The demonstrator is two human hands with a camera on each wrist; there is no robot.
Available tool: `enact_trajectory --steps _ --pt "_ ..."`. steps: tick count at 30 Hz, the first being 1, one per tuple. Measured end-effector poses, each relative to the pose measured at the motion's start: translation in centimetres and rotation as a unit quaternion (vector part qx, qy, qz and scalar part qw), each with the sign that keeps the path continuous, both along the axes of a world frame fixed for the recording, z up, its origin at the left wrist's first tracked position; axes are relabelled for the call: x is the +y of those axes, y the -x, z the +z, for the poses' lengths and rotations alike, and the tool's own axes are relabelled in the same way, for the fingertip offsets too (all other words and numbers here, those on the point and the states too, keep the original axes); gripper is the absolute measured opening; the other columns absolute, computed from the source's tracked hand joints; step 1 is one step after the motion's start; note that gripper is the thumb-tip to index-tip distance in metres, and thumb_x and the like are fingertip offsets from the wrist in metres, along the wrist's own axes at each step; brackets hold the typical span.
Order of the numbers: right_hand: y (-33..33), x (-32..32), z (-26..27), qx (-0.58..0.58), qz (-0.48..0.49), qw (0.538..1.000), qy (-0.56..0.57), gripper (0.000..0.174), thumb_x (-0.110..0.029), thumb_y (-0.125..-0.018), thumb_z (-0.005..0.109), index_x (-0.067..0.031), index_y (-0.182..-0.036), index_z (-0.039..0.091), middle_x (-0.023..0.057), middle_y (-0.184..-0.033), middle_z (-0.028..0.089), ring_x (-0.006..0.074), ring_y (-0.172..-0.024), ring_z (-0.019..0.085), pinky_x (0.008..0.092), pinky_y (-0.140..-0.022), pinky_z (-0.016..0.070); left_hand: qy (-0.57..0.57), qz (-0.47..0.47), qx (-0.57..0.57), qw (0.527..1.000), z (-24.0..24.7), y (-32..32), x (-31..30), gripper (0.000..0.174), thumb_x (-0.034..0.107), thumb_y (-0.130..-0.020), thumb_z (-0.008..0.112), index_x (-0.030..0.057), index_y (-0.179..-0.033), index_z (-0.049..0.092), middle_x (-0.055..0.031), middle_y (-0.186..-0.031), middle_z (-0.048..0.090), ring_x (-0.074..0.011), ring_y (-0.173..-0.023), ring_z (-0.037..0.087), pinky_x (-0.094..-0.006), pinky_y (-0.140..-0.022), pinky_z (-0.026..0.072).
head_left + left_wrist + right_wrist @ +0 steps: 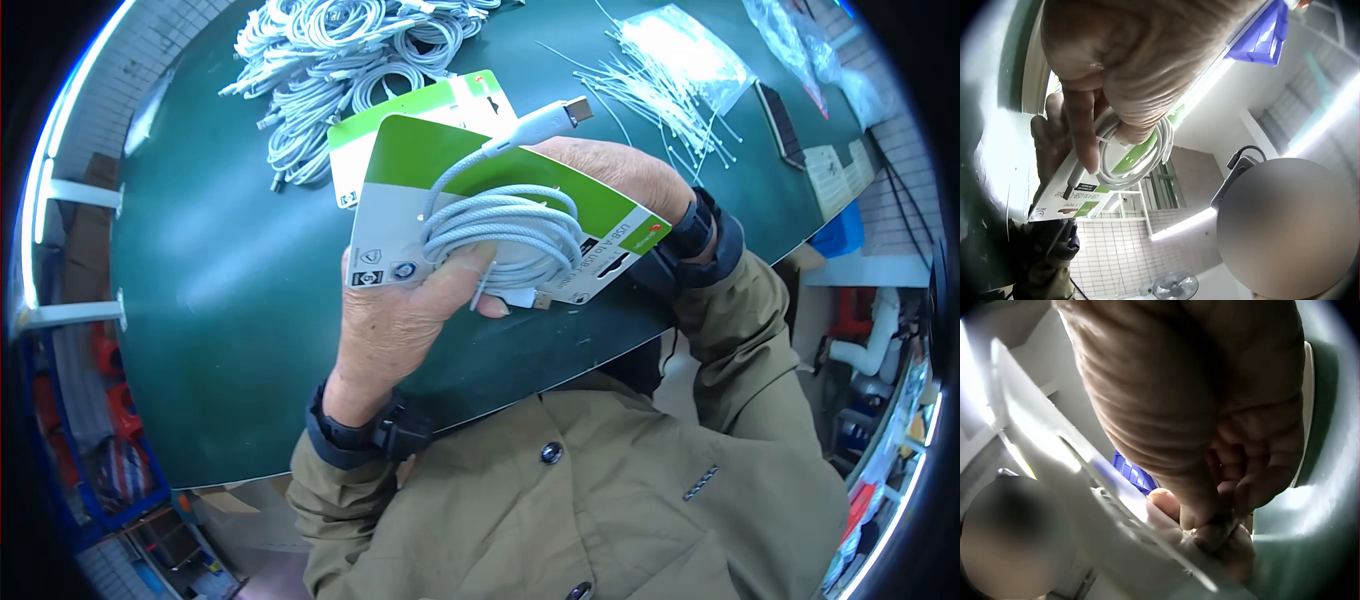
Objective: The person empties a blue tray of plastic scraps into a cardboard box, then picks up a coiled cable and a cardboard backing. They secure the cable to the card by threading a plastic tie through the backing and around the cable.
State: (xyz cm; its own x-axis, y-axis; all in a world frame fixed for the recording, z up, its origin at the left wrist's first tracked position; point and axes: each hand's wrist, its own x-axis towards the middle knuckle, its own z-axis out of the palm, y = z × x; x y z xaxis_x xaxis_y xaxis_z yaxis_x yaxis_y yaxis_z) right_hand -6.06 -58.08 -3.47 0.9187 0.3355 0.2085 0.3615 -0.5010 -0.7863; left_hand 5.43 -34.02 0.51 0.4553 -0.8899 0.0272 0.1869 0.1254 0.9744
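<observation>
A coiled pale cable (505,235) lies against a green and white card (400,160), with one USB connector (577,111) sticking up at the top. The left hand (400,315) pinches the coil and the card at the lower left, its thumb over the cable. In the left wrist view the left hand (1129,69) grips the coil (1160,147) from above. Behind the card is the right hand (625,175), partly hidden; in the right wrist view the right hand (1210,425) has its thumb and fingertips together at the card's back (1054,450).
A second green and white card (345,150) lies behind. At the table's far side are a pile of coiled cables (330,60), loose white zip ties (650,90), a plastic bag (690,55) and a dark narrow block (780,125). The green table (220,330) has its near edge by the person's jacket.
</observation>
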Motion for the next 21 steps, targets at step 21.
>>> enact_trajectory --steps 21 --pt "-2.3 3.9 2.5 -0.148 -0.084 0.974 -0.149 0.044 -0.019 -0.087 0.084 -0.0023 -0.123 0.066 0.0084 -0.112 0.069 0.0218 -0.100 0.065 0.0351 -0.087 0.0527 -0.011 -0.099 0.066 0.993 1.4 1.0 1.3 0.033 0.004 -0.091 0.080 -0.0066 -0.119 0.068 -0.0101 -0.103 0.077 -0.0152 -0.076 0.075 -0.0258 -0.063 0.0618"
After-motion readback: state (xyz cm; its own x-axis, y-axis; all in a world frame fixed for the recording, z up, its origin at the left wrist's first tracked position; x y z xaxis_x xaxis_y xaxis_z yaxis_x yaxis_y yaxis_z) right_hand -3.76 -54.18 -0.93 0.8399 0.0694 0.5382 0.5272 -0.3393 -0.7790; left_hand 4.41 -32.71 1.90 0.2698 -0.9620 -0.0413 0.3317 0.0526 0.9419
